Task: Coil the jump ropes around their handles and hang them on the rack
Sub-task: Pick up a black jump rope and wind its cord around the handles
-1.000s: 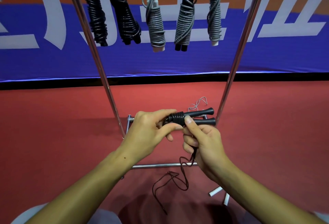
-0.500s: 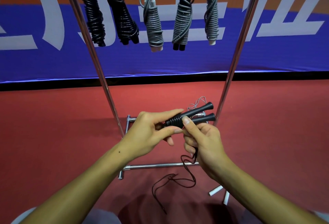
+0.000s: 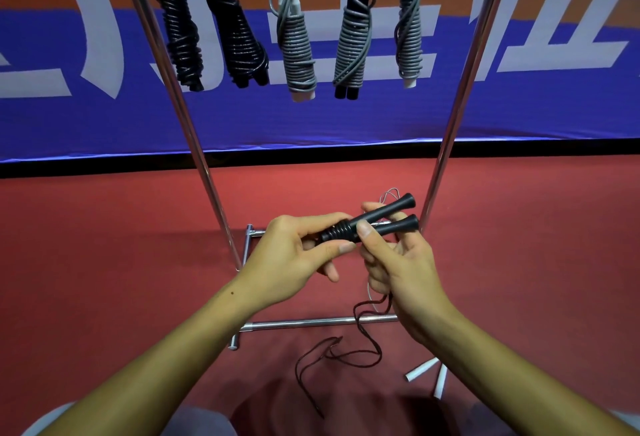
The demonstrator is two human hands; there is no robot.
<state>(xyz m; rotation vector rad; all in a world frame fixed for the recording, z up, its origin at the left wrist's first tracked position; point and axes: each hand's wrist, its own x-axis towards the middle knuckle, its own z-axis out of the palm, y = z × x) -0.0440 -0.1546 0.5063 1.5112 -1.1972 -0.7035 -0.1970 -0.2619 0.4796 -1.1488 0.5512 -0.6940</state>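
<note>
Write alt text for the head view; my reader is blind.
Two hands, left hand and right hand, hold paired black jump rope handles, cord partly coiled, trailing onto red floor. Five coiled ropes hang on the rack.

Both hands, left (image 3: 291,255) and right (image 3: 398,262), curled, gripping.

Black handles (image 3: 381,219) (red floor (image 3: 104,245))

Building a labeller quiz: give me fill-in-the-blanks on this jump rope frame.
1. The metal rack carries ____ coiled jump ropes.
2. Both hands, left hand and right hand, grip a pair of ____ plastic handles.
3. The thin dark cord trails loose onto the ____ floor.

Missing words: five; black; red
</note>
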